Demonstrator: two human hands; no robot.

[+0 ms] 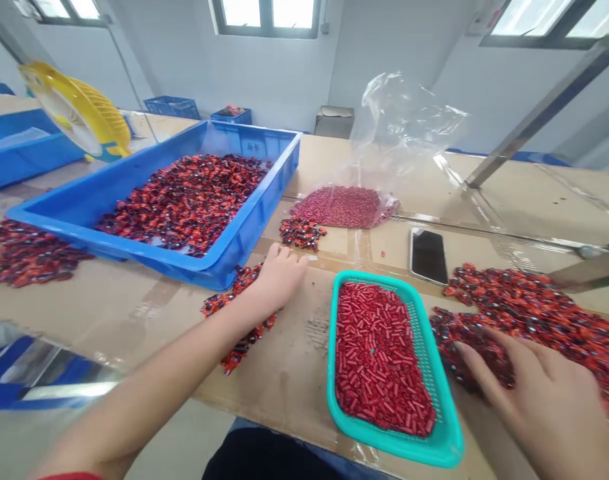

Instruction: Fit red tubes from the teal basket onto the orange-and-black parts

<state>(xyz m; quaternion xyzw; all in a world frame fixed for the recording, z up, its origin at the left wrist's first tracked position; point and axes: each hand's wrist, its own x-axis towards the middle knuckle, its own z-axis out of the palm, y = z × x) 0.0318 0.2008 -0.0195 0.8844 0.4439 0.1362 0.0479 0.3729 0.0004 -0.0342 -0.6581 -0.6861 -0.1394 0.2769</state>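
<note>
My left hand point(283, 273) is beside a small pile of red-and-black pieces point(244, 337) that lies partly behind my forearm. Its fingers are curled down near the tabletop, and whatever they may hold is hidden. My right hand point(549, 393) reaches over a clump of darker red-and-black pieces point(469, 343), touching it with thumb and forefinger apart. Behind that hand spreads a larger heap of the same glossy pieces point(539, 307). Between my hands stands a green plastic basket point(333, 360) filled with short dark-red tubes point(382, 360).
A large blue tray point(109, 243) of red-and-black pieces stands at the left. Beyond my left hand are a small pile point(302, 233) and a clear plastic bag point(344, 207) of red tubes. A phone point(428, 255), a yellow fan point(79, 110) and a slanting metal post point(534, 120) stand around.
</note>
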